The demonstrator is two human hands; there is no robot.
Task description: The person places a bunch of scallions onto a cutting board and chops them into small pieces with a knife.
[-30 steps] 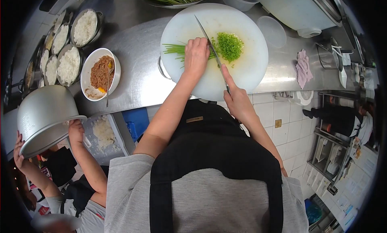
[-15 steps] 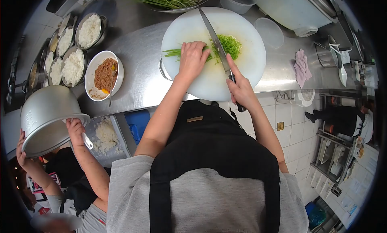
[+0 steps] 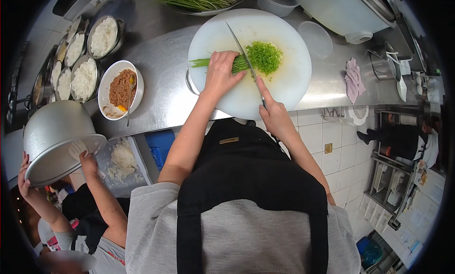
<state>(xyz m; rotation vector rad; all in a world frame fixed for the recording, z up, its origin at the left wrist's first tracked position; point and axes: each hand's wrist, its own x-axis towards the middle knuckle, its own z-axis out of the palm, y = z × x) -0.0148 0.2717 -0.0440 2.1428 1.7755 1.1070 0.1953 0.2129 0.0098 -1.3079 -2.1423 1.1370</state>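
Observation:
On a round white cutting board (image 3: pixel 289 86), my left hand (image 3: pixel 222 74) presses down a bundle of long green stalks (image 3: pixel 241 64), which look like chives. Its fingers are curled over them, and the loose ends stick out to the left. My right hand (image 3: pixel 275 116) grips a long kitchen knife (image 3: pixel 242 50), the index finger stretched along the blade. That blade lies slantwise at the right end of the bundle, close to my left fingertips. Just right of it sits a heap of finely chopped greens (image 3: pixel 265 57). Most of the knife handle is hidden in my hand.
Left of the board stands a bowl of brown minced filling (image 3: pixel 105 105) with a spoon, beyond it several bowls of rice (image 3: pixel 85 78). A co-worker at lower left tilts a large metal pot (image 3: pixel 59 124). More stalks (image 3: pixel 194 0) lie behind; a pink cloth (image 3: pixel 354 82) is right.
The knife has shifted left and toward me, from the chopped heap's edge to the bundle's cut end. The co-worker's hand with the white paddle has moved into the pot's mouth.

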